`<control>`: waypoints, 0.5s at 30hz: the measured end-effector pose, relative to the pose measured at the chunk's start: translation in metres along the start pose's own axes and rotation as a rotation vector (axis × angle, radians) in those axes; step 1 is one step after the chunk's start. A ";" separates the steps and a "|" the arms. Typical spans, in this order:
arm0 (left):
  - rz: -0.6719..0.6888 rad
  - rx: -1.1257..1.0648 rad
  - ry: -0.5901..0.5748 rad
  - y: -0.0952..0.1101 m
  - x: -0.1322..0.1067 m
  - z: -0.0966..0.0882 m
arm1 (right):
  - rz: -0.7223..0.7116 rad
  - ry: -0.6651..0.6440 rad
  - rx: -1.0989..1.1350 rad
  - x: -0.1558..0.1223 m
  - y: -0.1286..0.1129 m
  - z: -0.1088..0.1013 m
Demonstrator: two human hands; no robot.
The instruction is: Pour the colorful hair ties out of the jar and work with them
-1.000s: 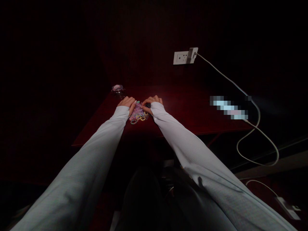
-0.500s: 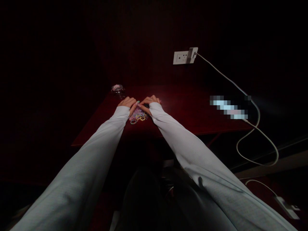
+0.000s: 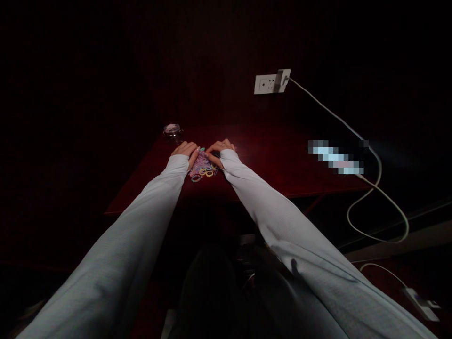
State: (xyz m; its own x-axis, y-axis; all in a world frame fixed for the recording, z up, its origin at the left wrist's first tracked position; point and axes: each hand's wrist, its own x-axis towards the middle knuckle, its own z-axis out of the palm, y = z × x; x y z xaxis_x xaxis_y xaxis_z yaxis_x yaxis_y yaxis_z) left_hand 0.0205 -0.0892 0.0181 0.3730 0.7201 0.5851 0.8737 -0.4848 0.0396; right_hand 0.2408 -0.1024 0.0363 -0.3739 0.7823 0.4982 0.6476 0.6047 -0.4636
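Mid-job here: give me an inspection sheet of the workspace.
Surface: dark red flat tabletop
Things at hand: heap of small multicoloured rings; clear round jar, pinkish on top, farther back
Clutter: pale-blue pixelated object at right
Hands: left hand and right hand at the heap; grip unclear
Cables: white cable links white charger and pixelated object, looping past tabletop edge; second white cable at white oblong block
Surroundings: white rectangular wall socket; rest dark

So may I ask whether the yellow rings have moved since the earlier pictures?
No, the yellow rings show no shift against the edge of the table.
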 end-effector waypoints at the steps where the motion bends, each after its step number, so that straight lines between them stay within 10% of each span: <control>1: -0.002 0.004 0.007 -0.001 0.000 0.001 | 0.001 0.003 0.001 0.000 0.000 0.000; 15: 0.005 0.018 -0.012 0.001 0.000 -0.003 | 0.019 0.028 -0.008 0.000 0.003 0.000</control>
State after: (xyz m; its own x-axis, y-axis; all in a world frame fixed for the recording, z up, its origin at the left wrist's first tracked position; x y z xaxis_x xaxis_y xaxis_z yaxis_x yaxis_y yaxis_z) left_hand 0.0206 -0.0911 0.0207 0.3812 0.7236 0.5754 0.8773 -0.4794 0.0216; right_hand 0.2423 -0.1005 0.0350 -0.3430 0.7890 0.5098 0.6596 0.5887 -0.4673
